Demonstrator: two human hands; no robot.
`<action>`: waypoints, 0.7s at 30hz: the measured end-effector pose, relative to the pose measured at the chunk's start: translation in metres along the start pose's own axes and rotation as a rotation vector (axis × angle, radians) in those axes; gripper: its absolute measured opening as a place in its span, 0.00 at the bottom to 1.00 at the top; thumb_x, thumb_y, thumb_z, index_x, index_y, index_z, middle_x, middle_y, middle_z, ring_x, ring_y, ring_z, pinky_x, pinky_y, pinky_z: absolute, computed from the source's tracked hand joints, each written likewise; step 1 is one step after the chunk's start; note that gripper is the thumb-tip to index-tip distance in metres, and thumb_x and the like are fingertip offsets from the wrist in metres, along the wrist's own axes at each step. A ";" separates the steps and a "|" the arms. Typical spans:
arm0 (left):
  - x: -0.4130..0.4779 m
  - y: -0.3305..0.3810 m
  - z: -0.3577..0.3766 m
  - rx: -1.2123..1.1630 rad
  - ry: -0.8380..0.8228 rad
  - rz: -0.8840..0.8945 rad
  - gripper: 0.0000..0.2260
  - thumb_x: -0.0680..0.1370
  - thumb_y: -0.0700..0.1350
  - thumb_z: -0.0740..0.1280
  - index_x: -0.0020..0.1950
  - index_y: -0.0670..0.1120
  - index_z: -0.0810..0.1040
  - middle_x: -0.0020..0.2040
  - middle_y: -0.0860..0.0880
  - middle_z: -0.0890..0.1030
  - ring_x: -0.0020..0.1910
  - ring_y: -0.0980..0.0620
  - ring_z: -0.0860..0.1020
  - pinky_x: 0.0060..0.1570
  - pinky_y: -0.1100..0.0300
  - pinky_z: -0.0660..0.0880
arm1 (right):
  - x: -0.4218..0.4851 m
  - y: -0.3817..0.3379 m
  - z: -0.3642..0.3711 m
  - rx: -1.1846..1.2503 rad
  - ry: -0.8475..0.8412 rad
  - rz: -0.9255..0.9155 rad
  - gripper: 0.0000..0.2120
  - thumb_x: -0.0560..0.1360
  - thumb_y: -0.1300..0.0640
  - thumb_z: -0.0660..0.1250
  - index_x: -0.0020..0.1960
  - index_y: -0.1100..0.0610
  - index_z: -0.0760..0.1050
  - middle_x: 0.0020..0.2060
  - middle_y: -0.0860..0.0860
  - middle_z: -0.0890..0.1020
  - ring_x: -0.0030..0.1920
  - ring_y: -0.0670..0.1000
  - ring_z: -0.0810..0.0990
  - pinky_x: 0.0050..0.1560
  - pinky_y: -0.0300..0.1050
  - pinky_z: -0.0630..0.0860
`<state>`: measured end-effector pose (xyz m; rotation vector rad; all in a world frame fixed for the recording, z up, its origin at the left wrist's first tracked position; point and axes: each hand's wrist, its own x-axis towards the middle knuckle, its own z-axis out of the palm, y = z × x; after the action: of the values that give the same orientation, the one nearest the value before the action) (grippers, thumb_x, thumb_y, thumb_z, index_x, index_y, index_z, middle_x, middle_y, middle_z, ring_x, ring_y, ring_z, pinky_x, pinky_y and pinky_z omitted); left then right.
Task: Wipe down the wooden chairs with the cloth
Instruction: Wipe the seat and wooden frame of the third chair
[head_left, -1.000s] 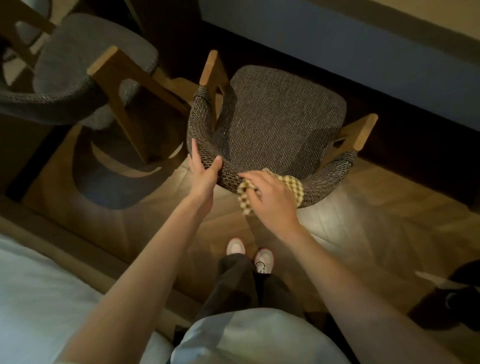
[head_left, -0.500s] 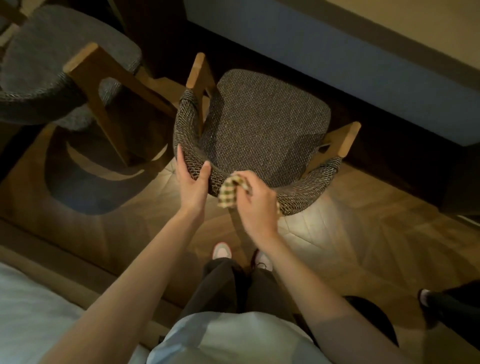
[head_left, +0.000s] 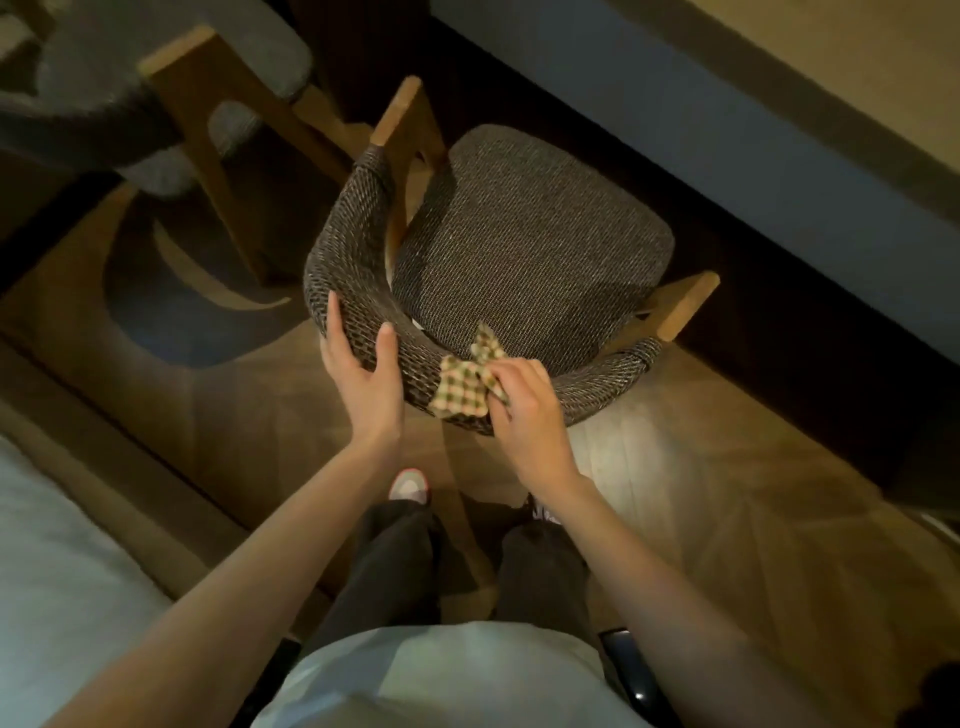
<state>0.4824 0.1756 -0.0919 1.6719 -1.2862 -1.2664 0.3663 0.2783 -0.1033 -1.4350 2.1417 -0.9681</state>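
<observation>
A chair (head_left: 524, 244) with a dark woven seat, a curved woven backrest and light wooden arm posts stands right in front of me. My left hand (head_left: 363, 374) grips the left part of the backrest, thumb on the inner side. My right hand (head_left: 524, 410) presses a yellow checked cloth (head_left: 465, 387) onto the top middle of the backrest, and a corner of the cloth sticks up toward the seat.
A second, similar chair (head_left: 171, 88) stands at the upper left, close beside the first. A dark blue wall or cabinet front (head_left: 779, 171) runs behind. A pale bed edge (head_left: 57, 582) lies at my lower left. The floor is wood parquet (head_left: 727, 519).
My right hand and the cloth slid left along the backrest and then slightly back toward the middle; the cloth now shows more, spread on top. My left hand kept its grip.
</observation>
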 end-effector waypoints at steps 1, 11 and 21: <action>-0.006 0.001 0.005 -0.007 0.028 -0.014 0.27 0.79 0.49 0.63 0.76 0.58 0.55 0.77 0.48 0.54 0.76 0.50 0.52 0.74 0.47 0.54 | 0.001 0.011 -0.006 0.007 -0.035 0.009 0.13 0.74 0.64 0.59 0.55 0.66 0.76 0.49 0.57 0.78 0.53 0.51 0.70 0.56 0.37 0.65; -0.068 0.007 0.070 -0.048 0.357 -0.057 0.36 0.77 0.43 0.67 0.78 0.55 0.49 0.78 0.49 0.51 0.76 0.52 0.53 0.68 0.60 0.52 | 0.019 0.142 -0.066 -0.422 -0.349 0.167 0.17 0.75 0.69 0.59 0.64 0.67 0.70 0.62 0.62 0.72 0.58 0.61 0.67 0.59 0.47 0.61; -0.069 -0.004 0.071 0.011 0.360 0.008 0.36 0.77 0.44 0.67 0.78 0.51 0.49 0.78 0.50 0.53 0.76 0.52 0.53 0.71 0.58 0.51 | 0.020 0.050 -0.033 0.148 -0.280 0.165 0.07 0.76 0.63 0.64 0.51 0.61 0.78 0.47 0.52 0.77 0.47 0.49 0.74 0.47 0.40 0.67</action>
<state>0.4131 0.2462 -0.0968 1.8011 -1.0803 -0.9003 0.3045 0.2827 -0.1159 -1.2216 1.9083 -0.7946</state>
